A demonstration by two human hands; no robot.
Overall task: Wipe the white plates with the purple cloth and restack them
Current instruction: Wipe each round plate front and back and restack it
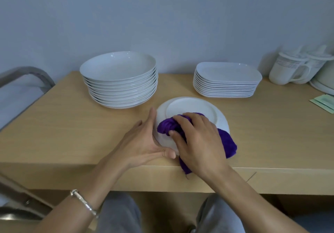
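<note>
White plate (191, 109) is found upside down at lower centre of the frame, near the front edge of the bench (72, 124). Purple cloth (226, 142) is bunched on its near side and is gripped by the right hand (197, 138), fingers (182, 119) curled round it. The plate's left rim is steadied by the left hand (142, 142), its fingers straight and together. Two further piles are noted behind: round stack (121, 86) at centre left, oblong stack (226, 82) at centre right.

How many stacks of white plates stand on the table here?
2. A round stack at the back left, a rectangular stack at the back right. A single plate lies apart in front, upside down, under the purple cloth.
</note>
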